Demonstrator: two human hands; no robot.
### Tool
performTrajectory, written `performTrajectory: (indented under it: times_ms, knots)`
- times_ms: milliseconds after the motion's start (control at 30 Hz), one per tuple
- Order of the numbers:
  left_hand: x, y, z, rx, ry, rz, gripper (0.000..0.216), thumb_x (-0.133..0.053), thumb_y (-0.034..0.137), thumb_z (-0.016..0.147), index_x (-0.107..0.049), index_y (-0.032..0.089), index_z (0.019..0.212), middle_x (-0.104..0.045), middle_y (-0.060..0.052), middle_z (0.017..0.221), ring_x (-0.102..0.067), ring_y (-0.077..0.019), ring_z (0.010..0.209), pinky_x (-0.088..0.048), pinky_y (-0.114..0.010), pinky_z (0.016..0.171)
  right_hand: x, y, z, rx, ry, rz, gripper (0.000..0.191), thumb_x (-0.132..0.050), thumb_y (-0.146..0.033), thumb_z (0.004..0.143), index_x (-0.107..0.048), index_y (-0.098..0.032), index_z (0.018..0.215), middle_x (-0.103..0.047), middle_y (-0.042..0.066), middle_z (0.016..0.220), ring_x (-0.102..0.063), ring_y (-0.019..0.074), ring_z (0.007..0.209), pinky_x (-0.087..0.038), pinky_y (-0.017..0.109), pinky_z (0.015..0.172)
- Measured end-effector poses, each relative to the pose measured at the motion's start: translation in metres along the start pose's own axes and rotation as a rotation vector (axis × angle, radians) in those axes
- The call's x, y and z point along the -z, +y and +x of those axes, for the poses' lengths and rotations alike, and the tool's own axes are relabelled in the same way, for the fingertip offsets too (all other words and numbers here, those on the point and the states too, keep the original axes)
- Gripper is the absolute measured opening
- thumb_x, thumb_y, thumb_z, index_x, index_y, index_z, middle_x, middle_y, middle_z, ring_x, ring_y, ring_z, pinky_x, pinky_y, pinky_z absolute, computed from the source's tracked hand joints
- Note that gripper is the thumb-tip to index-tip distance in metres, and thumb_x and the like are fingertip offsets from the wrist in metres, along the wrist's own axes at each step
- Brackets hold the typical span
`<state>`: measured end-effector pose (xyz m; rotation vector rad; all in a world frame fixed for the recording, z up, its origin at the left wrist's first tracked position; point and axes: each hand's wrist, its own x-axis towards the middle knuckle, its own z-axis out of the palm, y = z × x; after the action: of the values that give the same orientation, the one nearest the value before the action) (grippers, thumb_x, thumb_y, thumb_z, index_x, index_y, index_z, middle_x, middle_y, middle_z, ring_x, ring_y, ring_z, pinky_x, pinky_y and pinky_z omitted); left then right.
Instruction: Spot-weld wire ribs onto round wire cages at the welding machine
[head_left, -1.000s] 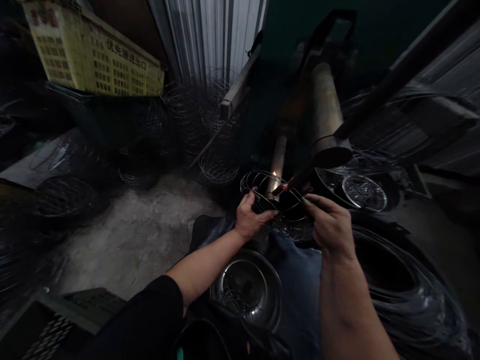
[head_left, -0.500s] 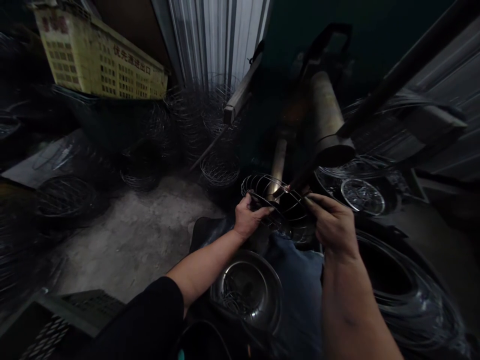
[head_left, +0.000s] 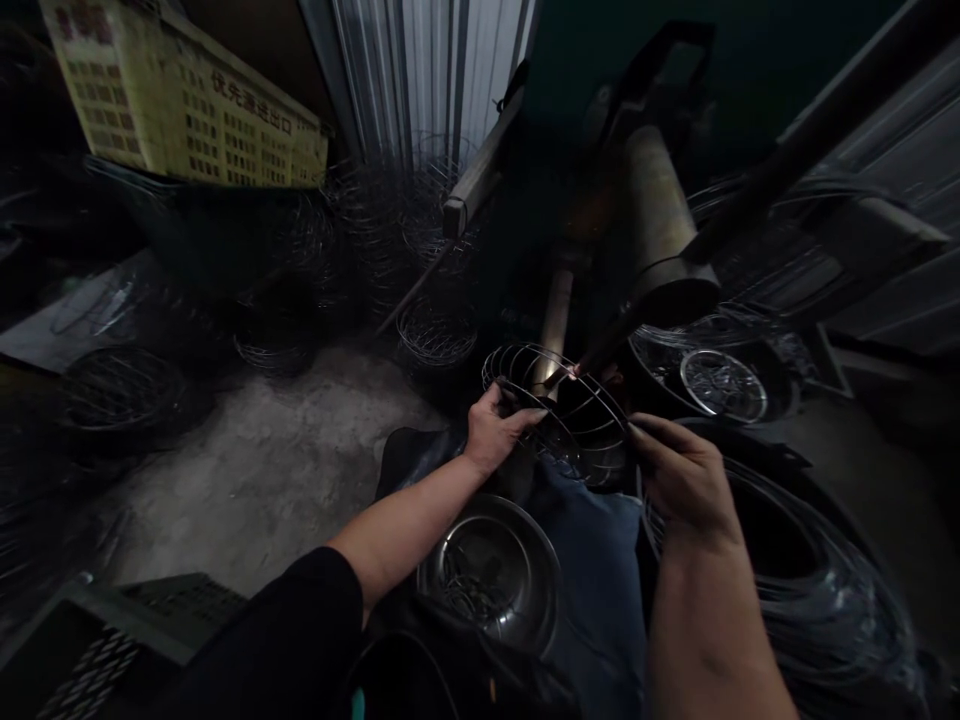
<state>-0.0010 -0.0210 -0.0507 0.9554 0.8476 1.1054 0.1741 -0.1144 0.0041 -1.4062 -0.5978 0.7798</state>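
Observation:
A round wire basket frame (head_left: 559, 405) is held tilted under the tip of a welding machine's electrode arm (head_left: 600, 350). My left hand (head_left: 496, 432) is closed on the frame's left rim. My right hand (head_left: 679, 472) is at the frame's right rim, fingers curled on the wire. A small glowing spot shows where the electrode tip meets the wire. On my lap lies a dark blue cloth (head_left: 592, 570).
A shiny metal bowl (head_left: 491, 575) with small wire pieces sits below my hands. Large wire coils (head_left: 810, 570) lie at right. Stacks of finished wire baskets (head_left: 439, 335) stand on the concrete floor behind. A yellow printed box (head_left: 187, 110) is at upper left.
The spark seen a second ago has faded to a faint glow. My right hand has slid down and to the right along the rim. The left hand has stayed put.

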Motion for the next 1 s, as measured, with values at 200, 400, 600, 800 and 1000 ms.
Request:
performTrajectory:
  times_ms: [200, 400, 600, 800, 1000]
  knots:
    - [-0.001, 0.003, -0.001, 0.215, 0.098, -0.187, 0.037, -0.083, 0.032, 0.054, -0.061, 0.017, 0.08, -0.059, 0.004, 0.072, -0.054, -0.0095, 0.066, -0.042, -0.022, 0.061, -0.03, -0.016, 0.007, 0.149, -0.031, -0.156, 0.037, -0.091, -0.046, 0.056, -0.08, -0.023, 0.082, -0.075, 0.003, 0.077, -0.067, 0.0185, 0.07, -0.055, 0.032, 0.067]
    - [-0.001, 0.006, 0.004, 0.263, 0.125, -0.231, 0.04, -0.083, 0.035, 0.054, -0.061, 0.017, 0.082, -0.06, 0.002, 0.074, -0.056, -0.0099, 0.066, -0.044, -0.024, 0.061, -0.05, -0.028, 0.025, 0.208, -0.104, -0.244, 0.037, -0.088, -0.051, 0.057, -0.08, -0.021, 0.079, -0.074, 0.003, 0.078, -0.067, 0.0205, 0.077, -0.054, 0.033, 0.073]
    - [-0.004, 0.004, 0.003, 0.259, 0.174, -0.209, 0.04, -0.083, 0.035, 0.053, -0.06, 0.017, 0.081, -0.06, 0.003, 0.075, -0.056, -0.0091, 0.066, -0.043, -0.023, 0.06, -0.036, -0.029, 0.027, 0.054, -0.146, -0.254, 0.052, -0.089, -0.058, 0.052, -0.08, -0.021, 0.087, -0.075, 0.004, 0.079, -0.068, 0.0211, 0.074, -0.055, 0.034, 0.068]
    - [-0.003, -0.005, 0.003, 0.29, 0.15, -0.167, 0.045, -0.087, 0.033, 0.047, -0.059, 0.017, 0.079, -0.06, 0.003, 0.071, -0.056, -0.0108, 0.065, -0.041, -0.023, 0.058, 0.027, -0.037, 0.012, 0.09, -0.122, -0.487, 0.054, -0.089, -0.066, 0.045, -0.081, -0.026, 0.081, -0.077, 0.005, 0.083, -0.071, 0.0269, 0.081, -0.057, 0.04, 0.077]
    - [0.0, -0.005, 0.003, 0.332, 0.155, -0.222, 0.04, -0.084, 0.032, 0.048, -0.059, 0.016, 0.075, -0.059, 0.002, 0.068, -0.055, -0.0108, 0.062, -0.044, -0.026, 0.059, 0.024, -0.03, 0.005, 0.173, -0.092, -0.524, 0.051, -0.088, -0.065, 0.048, -0.08, -0.027, 0.081, -0.076, 0.005, 0.083, -0.07, 0.0266, 0.081, -0.055, 0.041, 0.081]
